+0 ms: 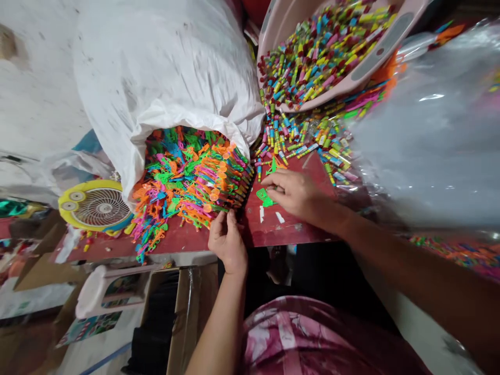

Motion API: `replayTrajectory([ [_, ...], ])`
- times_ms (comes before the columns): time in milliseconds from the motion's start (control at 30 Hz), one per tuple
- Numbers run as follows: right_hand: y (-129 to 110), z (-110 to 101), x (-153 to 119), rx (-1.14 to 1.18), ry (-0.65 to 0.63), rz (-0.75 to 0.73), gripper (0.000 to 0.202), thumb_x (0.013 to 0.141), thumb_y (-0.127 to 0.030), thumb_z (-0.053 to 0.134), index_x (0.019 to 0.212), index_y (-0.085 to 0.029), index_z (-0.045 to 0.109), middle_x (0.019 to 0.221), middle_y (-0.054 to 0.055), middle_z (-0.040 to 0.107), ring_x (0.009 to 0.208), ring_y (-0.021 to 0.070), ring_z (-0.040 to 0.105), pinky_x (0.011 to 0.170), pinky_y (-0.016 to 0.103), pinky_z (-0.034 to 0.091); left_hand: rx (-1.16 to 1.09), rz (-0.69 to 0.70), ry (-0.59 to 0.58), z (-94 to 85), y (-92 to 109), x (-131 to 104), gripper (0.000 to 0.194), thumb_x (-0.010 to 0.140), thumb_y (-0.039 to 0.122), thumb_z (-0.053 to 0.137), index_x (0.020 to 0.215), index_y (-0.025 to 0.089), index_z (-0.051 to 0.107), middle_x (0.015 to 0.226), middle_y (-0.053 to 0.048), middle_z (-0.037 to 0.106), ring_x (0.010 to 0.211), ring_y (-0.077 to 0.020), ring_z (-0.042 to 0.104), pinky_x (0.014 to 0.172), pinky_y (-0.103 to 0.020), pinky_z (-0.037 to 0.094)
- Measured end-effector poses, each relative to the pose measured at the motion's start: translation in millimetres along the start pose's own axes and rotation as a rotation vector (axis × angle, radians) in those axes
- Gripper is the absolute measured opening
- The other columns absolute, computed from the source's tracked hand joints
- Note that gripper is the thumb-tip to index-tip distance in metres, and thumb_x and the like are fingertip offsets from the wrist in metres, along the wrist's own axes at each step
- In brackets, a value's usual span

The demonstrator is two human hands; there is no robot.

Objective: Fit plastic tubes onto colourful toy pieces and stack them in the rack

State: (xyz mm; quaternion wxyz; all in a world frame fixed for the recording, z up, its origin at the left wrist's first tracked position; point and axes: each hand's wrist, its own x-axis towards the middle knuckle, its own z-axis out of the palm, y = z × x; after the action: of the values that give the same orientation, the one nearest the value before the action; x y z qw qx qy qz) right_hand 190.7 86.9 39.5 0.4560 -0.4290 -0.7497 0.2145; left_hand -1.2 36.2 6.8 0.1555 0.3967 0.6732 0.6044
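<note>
My left hand (228, 244) is at the near edge of the red tabletop (273, 232), thumb and fingertips drawn together at the near end of a row of lined-up plastic pieces (224, 177). Anything between those fingertips is too small to make out. These pieces have orange round tops, and their dark ends point right. To the right, my right hand (295, 194) hovers low over the table with fingers bent and a gap between them. Right under its fingertips lies a green lattice-like plastic piece (265, 197). Another green piece (272, 165) lies just beyond.
A large white sack (167, 62) spills a heap of bright plastic pieces (164, 177). Behind, a pink tub (344, 78) holds many small coloured tubes, with more tubes (285, 130) loose below it. A yellow fan (97, 205) sits left; clear plastic bags (429, 140) bulge right.
</note>
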Motion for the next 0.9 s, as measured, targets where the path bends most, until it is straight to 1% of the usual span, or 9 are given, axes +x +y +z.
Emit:
replayTrajectory([
  [133,11.8,-17.4,30.7,-0.087,-0.088,-0.049,0.017,0.084,-0.013,0.055,0.089,-0.018,0.070,0.085,0.001,0.067,0.080,0.0158,0.060,0.074,0.026,0.042,0.024,-0.011,-0.007,1.9,-0.9,1.3,0.042,0.077,0.048,0.072,0.101,0.014,0.069,0.068,0.003,0.062,0.050,-0.0058,0.053,0.050,-0.019,0.044],
  [200,20.0,-18.7,41.6,-0.103,-0.087,-0.063,0.017,0.084,-0.013,0.055,0.089,-0.018,0.071,0.086,0.001,0.068,0.081,0.0159,0.061,0.074,0.026,0.042,0.023,-0.016,0.006,2.8,0.1,0.1,0.040,0.077,0.048,0.072,0.098,0.014,0.068,0.068,0.003,0.061,0.050,-0.0058,0.052,0.049,-0.019,0.044],
  [267,29.2,-13.8,45.3,-0.095,-0.066,-0.082,0.019,0.085,-0.012,0.053,0.091,-0.018,0.071,0.089,0.002,0.068,0.083,0.0161,0.061,0.077,0.027,0.043,0.042,-0.003,0.019,3.4,1.3,-1.1,0.038,0.078,0.049,0.072,0.092,0.014,0.067,0.066,0.004,0.059,0.050,-0.0060,0.051,0.049,-0.020,0.043],
  [400,46.5,5.8,34.5,-0.042,-0.018,-0.094,0.022,0.090,-0.014,0.049,0.097,-0.018,0.069,0.093,0.004,0.067,0.086,0.0165,0.061,0.078,0.027,0.044,0.097,0.030,-0.005,3.4,0.5,-0.4,0.036,0.079,0.050,0.070,0.088,0.015,0.067,0.063,0.004,0.056,0.050,-0.0067,0.050,0.049,-0.021,0.043],
  [500,54.5,15.8,24.6,-0.018,-0.029,-0.118,0.022,0.092,-0.017,0.048,0.099,-0.018,0.069,0.093,0.004,0.066,0.083,0.0163,0.060,0.075,0.027,0.043,0.157,0.088,-0.043,2.3,-2.7,1.9,0.033,0.081,0.049,0.068,0.086,0.016,0.067,0.065,0.004,0.056,0.052,-0.0071,0.051,0.052,-0.021,0.043],
  [600,57.2,17.0,21.1,-0.013,-0.031,-0.140,0.022,0.092,-0.018,0.048,0.099,-0.019,0.069,0.091,0.004,0.066,0.082,0.0164,0.060,0.074,0.026,0.042,0.216,0.149,-0.069,0.4,-5.7,3.2,0.032,0.084,0.049,0.066,0.085,0.017,0.066,0.068,0.003,0.057,0.053,-0.0072,0.051,0.054,-0.022,0.043],
  [700,56.5,14.0,21.2,0.014,-0.006,-0.119,0.021,0.091,-0.016,0.049,0.099,-0.019,0.069,0.090,0.003,0.066,0.081,0.0161,0.060,0.074,0.026,0.042,0.261,0.179,-0.073,-1.9,-6.9,3.8,0.031,0.085,0.049,0.064,0.086,0.018,0.066,0.067,0.003,0.057,0.054,-0.0081,0.050,0.055,-0.022,0.042],
  [800,54.9,11.5,21.0,0.015,-0.005,-0.108,0.021,0.091,-0.016,0.049,0.098,-0.019,0.069,0.090,0.004,0.066,0.081,0.0162,0.060,0.073,0.026,0.042,0.327,0.229,-0.093,-4.3,-6.3,5.3,0.028,0.086,0.047,0.064,0.084,0.019,0.067,0.066,0.003,0.056,0.058,-0.0101,0.052,0.060,-0.023,0.042],
  [900,54.5,10.9,20.2,0.020,-0.021,-0.113,0.021,0.091,-0.015,0.049,0.097,-0.018,0.069,0.092,0.004,0.068,0.084,0.0166,0.061,0.075,0.027,0.043,0.426,0.313,-0.157,-5.7,-3.9,8.1,0.027,0.090,0.043,0.059,0.079,0.019,0.066,0.066,0.001,0.056,0.063,-0.0119,0.053,0.065,-0.024,0.042],
])
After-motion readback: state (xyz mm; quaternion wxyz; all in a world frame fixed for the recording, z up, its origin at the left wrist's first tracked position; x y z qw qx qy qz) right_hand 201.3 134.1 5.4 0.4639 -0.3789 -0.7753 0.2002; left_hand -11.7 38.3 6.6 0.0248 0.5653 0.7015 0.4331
